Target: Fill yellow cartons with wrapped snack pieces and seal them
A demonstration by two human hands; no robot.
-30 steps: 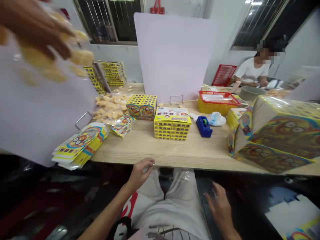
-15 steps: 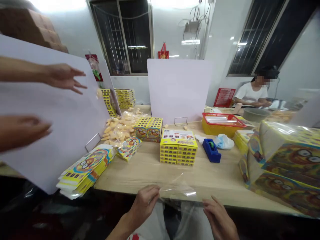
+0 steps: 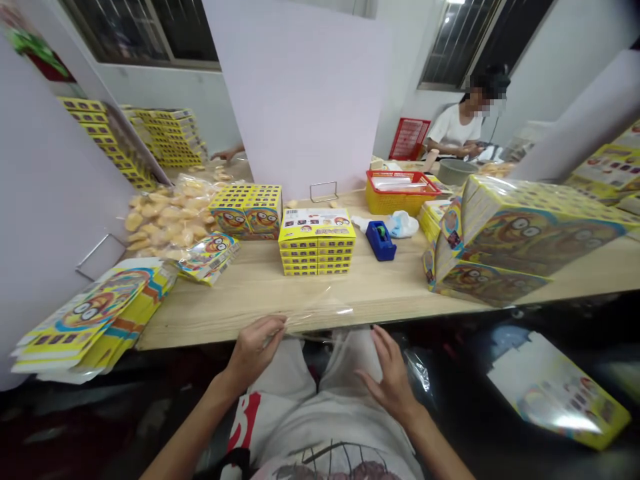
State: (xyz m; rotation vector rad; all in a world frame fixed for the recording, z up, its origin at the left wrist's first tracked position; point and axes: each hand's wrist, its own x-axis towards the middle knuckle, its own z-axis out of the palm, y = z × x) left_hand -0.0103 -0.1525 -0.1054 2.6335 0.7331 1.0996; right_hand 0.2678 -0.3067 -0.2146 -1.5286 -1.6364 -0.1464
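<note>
Table [image 3: 240,308]: wood, lt. grain, smooth, semi-matt; film [image 3: 323,311]: clear plastic, v. glossy. Tape dispenser [image 3: 381,241]: blue plastic, smooth.

Worktable clutter and a seated person in the background.
On the surface [image 3: 225,300], a blue tape dispenser [image 3: 381,241] with a green roll sits beside a crumpled white-and-blue wad [image 3: 403,225]; behind them is a yellow basket [image 3: 397,202] with a red rim. A wire stand [image 3: 324,193] stands before a tall white panel [image 3: 305,87]. Farther back, a person [image 3: 457,128] in a white top sits near a grey basin [image 3: 454,172] and an upright red crate [image 3: 409,139], below a barred window [image 3: 457,47].
</note>
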